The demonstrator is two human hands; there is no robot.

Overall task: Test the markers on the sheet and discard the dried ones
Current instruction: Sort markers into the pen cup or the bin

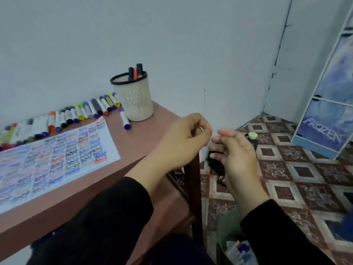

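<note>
My left hand (181,144) hovers past the table's right edge, its fingertips pinching a small thing with a red tip (210,132), most of it hidden in the fingers. Close beside it is my right hand (236,152), fingers loosely curved and thumb and forefinger held apart, nothing visible in it. The white test sheet (57,161), covered in coloured scribbles, lies on the brown table (137,146). A row of several capped markers (66,115) lines the wall. A grey-green bin (226,232) on the floor below my right arm holds discarded markers (238,249).
A mesh pen cup (134,100) with a few markers stands at the table's back right, and one blue-capped marker (124,118) lies beside it. On the patterned tile floor are a dark bundle (214,163) and a dark bottle (252,137). A blue shelf unit (328,119) stands at the right.
</note>
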